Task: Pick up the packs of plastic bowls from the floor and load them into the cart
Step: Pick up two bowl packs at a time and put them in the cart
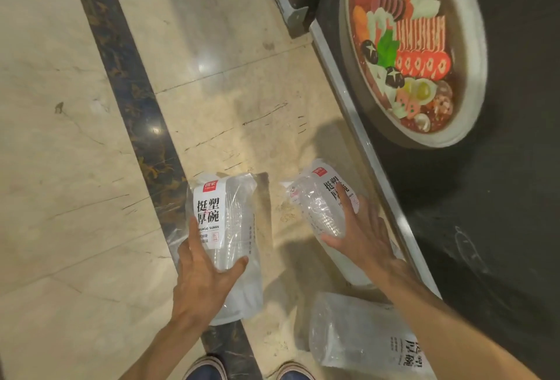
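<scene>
Marble floor below, hotpot picture upper right. Third pack lies by right forearm. Left hand wraps fingers and thumb round left pack; right hand spread, gripping right pack. Shoes at bottom.

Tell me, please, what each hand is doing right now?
Left hand: grips the left pack.
Right hand: grips the right pack.

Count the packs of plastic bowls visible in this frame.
3: one under the left hand at, one under the right hand at, one on the floor near the feet. Others may lie out of frame.
</scene>
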A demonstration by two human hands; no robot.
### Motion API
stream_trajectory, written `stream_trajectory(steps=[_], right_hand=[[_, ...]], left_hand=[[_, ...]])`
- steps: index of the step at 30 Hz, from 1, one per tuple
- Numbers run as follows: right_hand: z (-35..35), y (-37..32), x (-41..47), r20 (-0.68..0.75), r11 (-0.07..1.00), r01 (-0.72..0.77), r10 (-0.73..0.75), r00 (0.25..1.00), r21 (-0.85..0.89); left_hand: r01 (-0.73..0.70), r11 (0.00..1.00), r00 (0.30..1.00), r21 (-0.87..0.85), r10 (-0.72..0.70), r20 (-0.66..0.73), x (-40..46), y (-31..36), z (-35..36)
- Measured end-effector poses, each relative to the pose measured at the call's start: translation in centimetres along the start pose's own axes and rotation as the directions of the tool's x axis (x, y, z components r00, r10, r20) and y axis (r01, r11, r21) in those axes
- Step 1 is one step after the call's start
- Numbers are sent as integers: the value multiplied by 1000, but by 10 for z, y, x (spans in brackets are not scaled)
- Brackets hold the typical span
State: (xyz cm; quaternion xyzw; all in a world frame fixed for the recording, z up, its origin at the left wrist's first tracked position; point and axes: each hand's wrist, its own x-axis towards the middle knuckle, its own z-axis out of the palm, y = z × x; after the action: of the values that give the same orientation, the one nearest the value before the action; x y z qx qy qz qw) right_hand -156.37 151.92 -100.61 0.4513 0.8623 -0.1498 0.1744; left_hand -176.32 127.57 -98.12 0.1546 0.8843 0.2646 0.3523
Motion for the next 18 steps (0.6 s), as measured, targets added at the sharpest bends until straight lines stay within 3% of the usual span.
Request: stream_trajectory(steps=[3,5,7,9,10,12,15,18], right_hand=[[-43,-13,-13,-53,999,33,-32,998,4],[-76,-24,-25,-17,996,27,-26,1000,85],[-157,-45,-57,64,990,-9,0,998,141],[-202,-55,-86,3,989,76,-77,997,124],[-232,-64,-99,20,996,37,-38,999,78],[-285,-75,-135,-76,974,-45,63,995,221],[-372,-87,-202,-84,986,-3,17,996,168],[-442,-91,-269,-124,972,-28,58,991,234]], left_hand=[[-30,999,999,39,30,-16,-13,32,-30],[-52,997,999,62,52,1,-22,49,-46],[-73,995,997,72,72,10,-47,95,-92],[-95,993,996,72,95,3,-71,125,-124],[-118,991,993,70,118,8,-85,143,-145],[-142,985,990,94,142,1,-122,176,-188],[-169,977,986,130,169,8,-184,225,-253],[-223,968,975,116,222,15,-244,267,-308]])
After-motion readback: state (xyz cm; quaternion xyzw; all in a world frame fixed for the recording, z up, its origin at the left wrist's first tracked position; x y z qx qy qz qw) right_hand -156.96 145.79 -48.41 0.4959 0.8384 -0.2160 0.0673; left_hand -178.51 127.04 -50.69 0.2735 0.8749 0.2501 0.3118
